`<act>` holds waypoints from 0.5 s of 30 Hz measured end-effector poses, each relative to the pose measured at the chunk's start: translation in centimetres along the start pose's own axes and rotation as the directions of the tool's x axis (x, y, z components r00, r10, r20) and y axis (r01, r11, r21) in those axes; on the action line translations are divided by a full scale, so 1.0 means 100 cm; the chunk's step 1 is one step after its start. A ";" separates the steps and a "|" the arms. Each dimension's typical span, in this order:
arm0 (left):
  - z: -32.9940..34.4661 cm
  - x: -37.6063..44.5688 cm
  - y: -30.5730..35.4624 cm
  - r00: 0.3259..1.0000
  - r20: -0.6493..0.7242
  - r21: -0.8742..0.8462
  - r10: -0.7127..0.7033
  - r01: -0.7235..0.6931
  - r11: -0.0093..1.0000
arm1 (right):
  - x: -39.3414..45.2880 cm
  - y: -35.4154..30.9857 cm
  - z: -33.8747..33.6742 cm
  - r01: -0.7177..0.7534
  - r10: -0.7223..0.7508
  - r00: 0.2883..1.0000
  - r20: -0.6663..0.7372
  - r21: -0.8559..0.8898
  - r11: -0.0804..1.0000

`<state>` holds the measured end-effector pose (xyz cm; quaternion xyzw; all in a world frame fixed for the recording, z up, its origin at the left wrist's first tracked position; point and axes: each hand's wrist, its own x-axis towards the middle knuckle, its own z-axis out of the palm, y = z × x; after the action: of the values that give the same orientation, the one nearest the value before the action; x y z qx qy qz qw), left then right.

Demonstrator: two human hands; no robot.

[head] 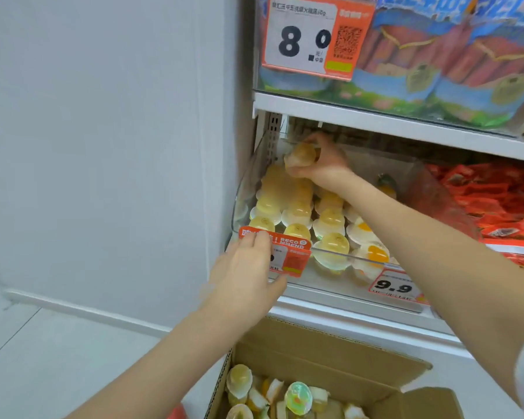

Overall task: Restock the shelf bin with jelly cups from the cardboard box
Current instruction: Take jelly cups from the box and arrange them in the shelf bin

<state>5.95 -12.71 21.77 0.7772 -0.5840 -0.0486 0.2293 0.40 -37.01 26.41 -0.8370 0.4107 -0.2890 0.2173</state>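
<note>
Cardboard box (330, 358) cut off by the bottom edge, orange price tag (288, 255) half covered by the left hand (242, 276), its small print blurred, sausage packs (454, 55) cropped at top.

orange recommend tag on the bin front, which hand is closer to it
Left. The left hand lies over the orange tag's left part, fingers straight. The right hand is higher, at the back of the bin, gripping a jelly cup.

We face a plain pale wall (103, 131) on the left | a white skirting board (82, 309) runs along its foot | below we see pale floor (28, 358) | on the right stands white shelving (375, 120) with a perforated upright (273, 134) | light falls soft and even.
</note>
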 end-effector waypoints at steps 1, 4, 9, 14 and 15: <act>-0.001 0.001 0.001 1.000 -0.008 -0.010 -0.002 0.002 1.000 | 0.007 0.002 0.004 0.009 -0.009 1.000 0.018 -0.024 1.000; 0.000 0.004 0.005 0.999 -0.034 -0.011 -0.014 0.014 1.000 | 0.019 0.010 0.011 0.036 -0.025 0.996 0.082 -0.133 0.990; 0.005 0.008 0.008 0.998 -0.030 0.014 -0.058 0.058 0.998 | 0.021 0.021 0.024 0.045 -0.015 0.984 0.179 -0.165 0.985; 0.006 0.006 0.008 0.999 -0.021 0.024 -0.041 0.041 0.999 | 0.022 0.021 0.026 0.053 -0.004 0.979 0.205 -0.233 0.971; 0.006 0.005 0.007 0.999 -0.024 0.027 -0.032 0.033 0.999 | 0.020 0.019 0.024 0.042 0.006 0.979 0.203 -0.231 0.972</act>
<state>5.26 -13.53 21.64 0.7900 -0.5693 -0.0355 0.2247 1.91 -39.44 24.07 -0.8856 0.4098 -0.1538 0.1552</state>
